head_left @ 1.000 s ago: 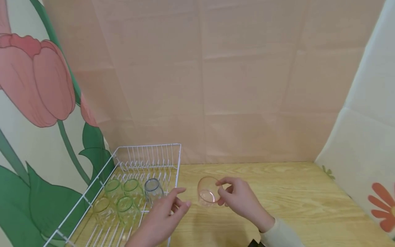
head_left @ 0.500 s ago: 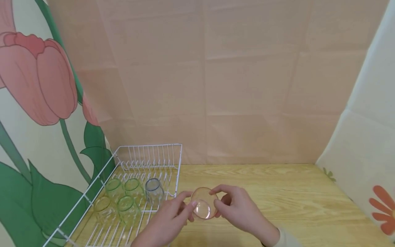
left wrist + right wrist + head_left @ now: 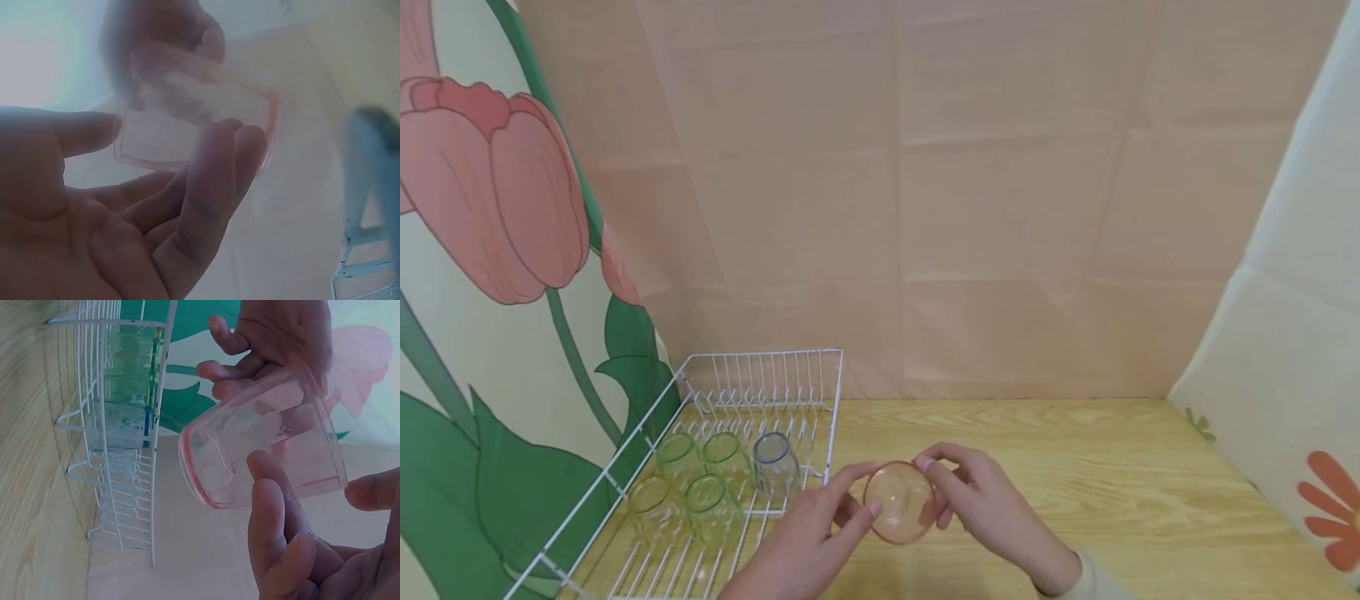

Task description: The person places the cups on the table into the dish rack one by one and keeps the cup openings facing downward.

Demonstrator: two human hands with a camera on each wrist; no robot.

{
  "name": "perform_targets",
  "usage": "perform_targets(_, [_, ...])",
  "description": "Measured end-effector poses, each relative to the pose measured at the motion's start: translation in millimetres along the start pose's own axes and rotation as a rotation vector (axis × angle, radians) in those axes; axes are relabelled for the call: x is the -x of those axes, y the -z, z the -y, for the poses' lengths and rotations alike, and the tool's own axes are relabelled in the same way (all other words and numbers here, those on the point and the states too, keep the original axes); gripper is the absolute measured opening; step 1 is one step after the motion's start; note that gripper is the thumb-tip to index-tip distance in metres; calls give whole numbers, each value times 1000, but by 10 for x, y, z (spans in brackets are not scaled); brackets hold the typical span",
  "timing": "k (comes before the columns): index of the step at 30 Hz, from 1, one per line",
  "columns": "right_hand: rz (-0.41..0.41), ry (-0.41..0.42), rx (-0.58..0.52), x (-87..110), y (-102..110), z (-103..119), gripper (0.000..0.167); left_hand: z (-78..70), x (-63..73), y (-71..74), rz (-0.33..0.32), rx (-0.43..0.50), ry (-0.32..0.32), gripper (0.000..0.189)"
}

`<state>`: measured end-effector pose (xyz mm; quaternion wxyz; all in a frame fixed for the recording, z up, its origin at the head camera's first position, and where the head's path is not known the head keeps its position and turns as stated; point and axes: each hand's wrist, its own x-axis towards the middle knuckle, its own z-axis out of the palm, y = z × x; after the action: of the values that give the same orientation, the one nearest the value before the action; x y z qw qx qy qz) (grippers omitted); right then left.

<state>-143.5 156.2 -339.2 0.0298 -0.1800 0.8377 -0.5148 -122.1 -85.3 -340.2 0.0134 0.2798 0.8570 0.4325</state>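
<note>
A clear pink-orange glass tumbler (image 3: 898, 502) is held above the table between both hands, one round end facing the head camera. My left hand (image 3: 808, 533) grips its left side, thumb at one end and fingers along the wall, as the left wrist view shows. From the other side my right hand (image 3: 992, 518) pinches the tumbler near its edge. In the right wrist view the tumbler (image 3: 250, 450) is tilted, with a thicker pink band at its lower end. The right hand's fingers (image 3: 267, 506) lie against the wall.
A white wire dish rack (image 3: 833, 417) stands on the left, just beyond the left hand. Several glasses stand in it: green ones (image 3: 711, 504), a yellowish one (image 3: 651, 512) and a blue-grey one (image 3: 777, 467). The wooden table (image 3: 1112, 492) meets a pink cloth backdrop (image 3: 1000, 250).
The right hand has brought the tumbler left and nearer the body. The left hand, free a second ago, has taken hold of it. The tumbler has been turned slightly between the hands.
</note>
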Motion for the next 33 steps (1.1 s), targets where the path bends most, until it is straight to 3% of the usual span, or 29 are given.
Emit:
perform_targets(7, [26, -66, -53, -35, 18, -9, 51, -11, 27, -13, -13, -21, -42, 40])
perform_targets(15, [51, -84, -49, -53, 24, -33, 55, 0, 28, -11, 29, -63, -73, 46])
perform_targets(22, [74, -86, -66, -60, 8, -56, 57, -7, 29, -13, 40, -37, -64, 47])
perform_targets(33, [73, -100, -36, -22, -27, 25, 57, -38, 30, 24, -3, -86, -19, 43])
